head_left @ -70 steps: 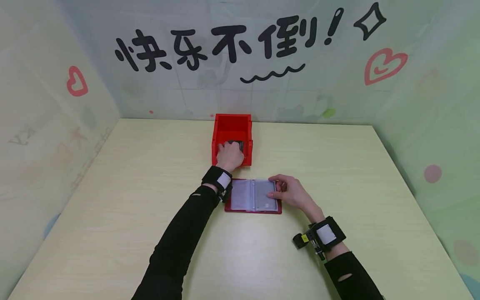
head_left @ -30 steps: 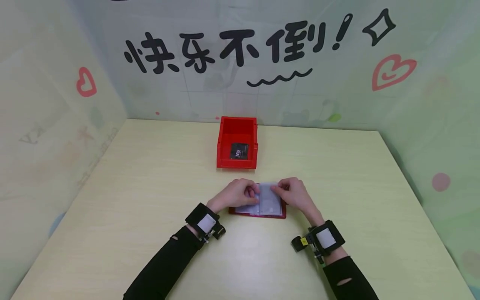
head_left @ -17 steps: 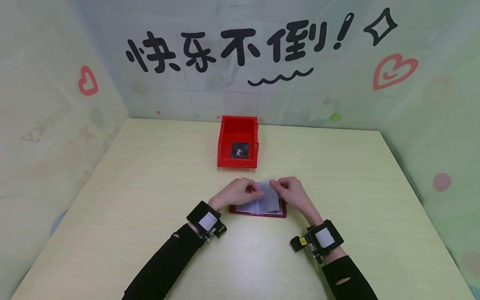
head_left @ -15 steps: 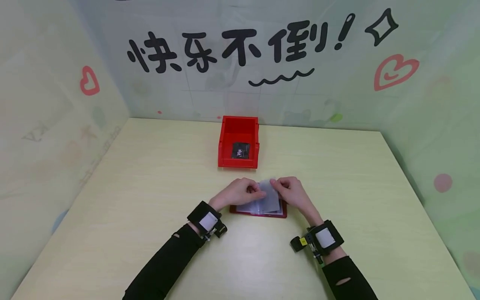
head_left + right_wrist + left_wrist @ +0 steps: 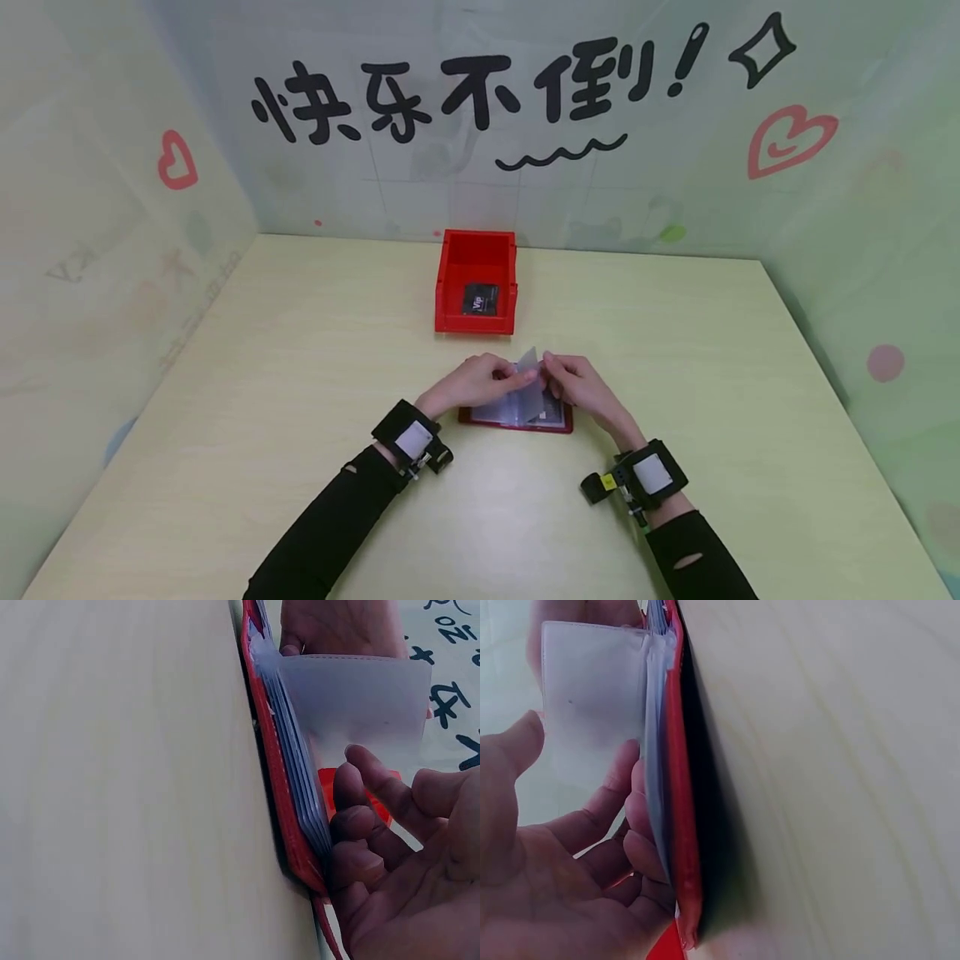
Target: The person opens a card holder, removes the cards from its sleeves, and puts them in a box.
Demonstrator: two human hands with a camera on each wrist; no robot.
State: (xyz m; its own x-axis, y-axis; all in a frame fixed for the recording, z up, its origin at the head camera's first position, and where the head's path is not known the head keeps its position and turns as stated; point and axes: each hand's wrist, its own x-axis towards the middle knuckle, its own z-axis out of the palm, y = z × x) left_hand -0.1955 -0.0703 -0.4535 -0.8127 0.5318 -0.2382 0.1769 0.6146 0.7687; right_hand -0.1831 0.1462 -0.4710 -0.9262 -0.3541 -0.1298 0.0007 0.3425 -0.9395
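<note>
A red card holder (image 5: 553, 429) lies spread on the table, filled with clear plastic sleeves (image 5: 300, 765). One frosted sleeve page (image 5: 592, 690) stands up from the middle between the two hands. My left hand (image 5: 474, 385) is at the left half, its thumb by the raised page; in the left wrist view a gap shows between thumb and index finger. My right hand (image 5: 588, 390) is at the right half with loosely bent fingers against the edges of the stacked sleeves, the thumb apart from them. A dark card face shows beneath the raised page.
Behind the holder stands a red bin (image 5: 477, 326) with a black card marked Vip (image 5: 480, 299) inside. A printed cloth wall (image 5: 420, 192) rises at the table's back edge. Pale wooden table (image 5: 322, 333) surrounds the holder.
The left hand came back from the bin to the holder. The right hand lifted a sleeve page, which has swung leftward to stand upright, and its fingers have parted from it.
</note>
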